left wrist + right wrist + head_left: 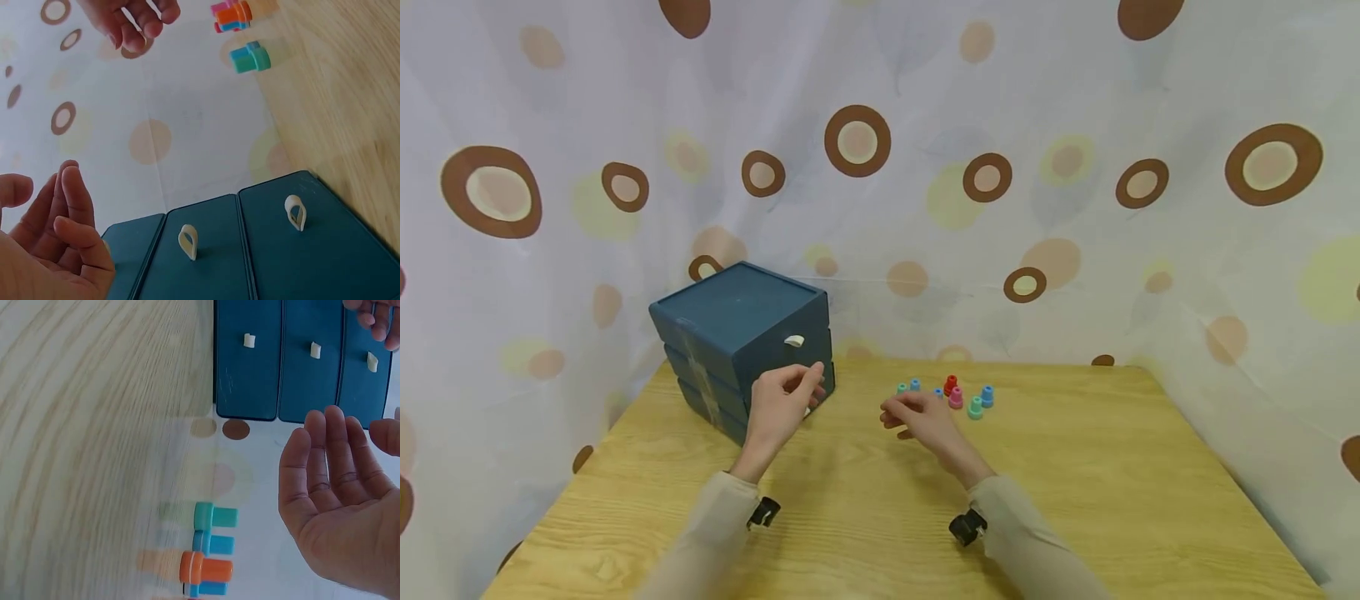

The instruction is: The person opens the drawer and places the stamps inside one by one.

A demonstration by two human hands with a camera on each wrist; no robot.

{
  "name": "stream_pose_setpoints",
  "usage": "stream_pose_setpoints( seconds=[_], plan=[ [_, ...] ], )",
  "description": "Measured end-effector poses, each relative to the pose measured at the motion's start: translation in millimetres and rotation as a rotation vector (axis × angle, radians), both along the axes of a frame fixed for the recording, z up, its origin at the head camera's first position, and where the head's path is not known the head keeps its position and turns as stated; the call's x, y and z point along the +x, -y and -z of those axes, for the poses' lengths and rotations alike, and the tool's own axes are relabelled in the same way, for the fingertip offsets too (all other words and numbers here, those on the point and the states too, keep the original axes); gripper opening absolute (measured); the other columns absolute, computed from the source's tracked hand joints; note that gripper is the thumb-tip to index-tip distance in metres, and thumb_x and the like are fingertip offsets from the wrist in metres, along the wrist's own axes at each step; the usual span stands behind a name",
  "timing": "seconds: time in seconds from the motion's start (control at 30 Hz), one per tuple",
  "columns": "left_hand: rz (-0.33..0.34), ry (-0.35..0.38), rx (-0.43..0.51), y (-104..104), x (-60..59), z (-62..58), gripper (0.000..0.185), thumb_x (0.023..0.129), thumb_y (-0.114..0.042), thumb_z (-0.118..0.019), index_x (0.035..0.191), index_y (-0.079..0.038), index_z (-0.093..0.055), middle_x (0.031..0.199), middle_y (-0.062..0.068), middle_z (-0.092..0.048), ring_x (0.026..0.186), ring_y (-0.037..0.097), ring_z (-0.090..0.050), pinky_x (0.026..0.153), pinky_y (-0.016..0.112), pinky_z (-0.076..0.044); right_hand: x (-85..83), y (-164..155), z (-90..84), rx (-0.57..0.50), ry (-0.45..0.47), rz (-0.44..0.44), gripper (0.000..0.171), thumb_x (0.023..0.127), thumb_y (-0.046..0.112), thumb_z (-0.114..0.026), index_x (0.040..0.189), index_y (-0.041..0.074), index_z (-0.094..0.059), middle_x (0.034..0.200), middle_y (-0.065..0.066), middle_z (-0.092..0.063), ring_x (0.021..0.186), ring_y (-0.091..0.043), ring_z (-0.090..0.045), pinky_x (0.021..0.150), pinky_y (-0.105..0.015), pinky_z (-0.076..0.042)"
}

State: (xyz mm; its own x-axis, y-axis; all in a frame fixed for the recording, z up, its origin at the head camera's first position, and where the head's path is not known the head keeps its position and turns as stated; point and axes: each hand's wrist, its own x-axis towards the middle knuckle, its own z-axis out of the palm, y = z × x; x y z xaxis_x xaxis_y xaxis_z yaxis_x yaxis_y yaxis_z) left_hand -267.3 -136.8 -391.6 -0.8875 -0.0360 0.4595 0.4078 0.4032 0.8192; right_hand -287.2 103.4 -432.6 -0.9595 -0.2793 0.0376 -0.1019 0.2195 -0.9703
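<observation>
A dark blue three-drawer box [741,304] stands on the left of the table, white loop pulls [188,241] on its drawer fronts. My left hand [778,408] hovers before those fronts, fingers loosely bent, thumb apart, holding nothing. To the right, my right hand [928,427] hangs above the table with relaxed fingers and an empty palm. Just beyond it stand several small stepped plastic pegs: a red peg [951,385], a pink peg [956,398], a green peg [975,408] and a blue peg [987,397] among them. An orange peg [206,567] shows in the right wrist view.
The wooden table [1097,483] reaches back to a patterned curtain [910,208] that hangs behind it and on both sides. Clear tape [702,379] runs down the box's left side. Black wrist mounts [967,527] sit on both sleeves.
</observation>
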Motion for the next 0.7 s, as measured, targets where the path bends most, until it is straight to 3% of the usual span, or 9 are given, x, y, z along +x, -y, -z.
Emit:
stream_pose_setpoints(
  seconds=[0.17,0.33,0.53,0.7],
  plan=[
    [-0.029,-0.062,0.046,7.6,-4.2,-4.7,0.035,0.095,-0.044,-0.059,0.084,-0.015,-0.076,0.074,0.012,-0.072,0.062,0.029,-0.066,0.055,0.032,-0.053,-3.7,7.8,-5.7,-0.033,0.011,0.005,0.03,0.1,0.026,-0.054,0.114,0.003,-0.068,0.107,-0.017,-0.07,0.1,-0.029,-0.067,0.085,-0.045,-0.057],
    [-0.086,-0.134,0.144,15.8,-6.9,-7.2,0.032,0.095,-0.036,-0.062,0.081,-0.011,-0.076,0.07,0.012,-0.071,0.057,0.021,-0.065,0.058,0.034,-0.055,-7.1,16.2,-8.8,-0.045,0.008,0.002,0.028,0.099,0.028,-0.056,0.109,0.005,-0.069,0.103,-0.015,-0.071,0.097,-0.028,-0.069,0.084,-0.044,-0.057],
    [-0.113,-0.289,0.212,19.6,6.7,-20.1,0.027,0.096,-0.014,-0.06,0.078,0.002,-0.072,0.065,0.021,-0.067,0.049,0.02,-0.061,0.051,0.031,-0.054,-5.3,27.2,-11.9,-0.077,0.021,-0.009,0.029,0.098,0.028,-0.058,0.107,0.004,-0.071,0.098,-0.012,-0.072,0.092,-0.024,-0.069,0.078,-0.035,-0.058],
    [-0.139,-0.388,0.252,23.0,14.1,-27.0,0.028,0.096,-0.007,-0.059,0.074,0.007,-0.069,0.06,0.02,-0.064,0.044,0.016,-0.059,0.046,0.026,-0.052,-7.2,33.8,-9.1,-0.082,0.036,0.007,0.028,0.097,0.028,-0.059,0.106,0.004,-0.071,0.095,-0.009,-0.073,0.092,-0.026,-0.069,0.077,-0.034,-0.058]
  ],
)
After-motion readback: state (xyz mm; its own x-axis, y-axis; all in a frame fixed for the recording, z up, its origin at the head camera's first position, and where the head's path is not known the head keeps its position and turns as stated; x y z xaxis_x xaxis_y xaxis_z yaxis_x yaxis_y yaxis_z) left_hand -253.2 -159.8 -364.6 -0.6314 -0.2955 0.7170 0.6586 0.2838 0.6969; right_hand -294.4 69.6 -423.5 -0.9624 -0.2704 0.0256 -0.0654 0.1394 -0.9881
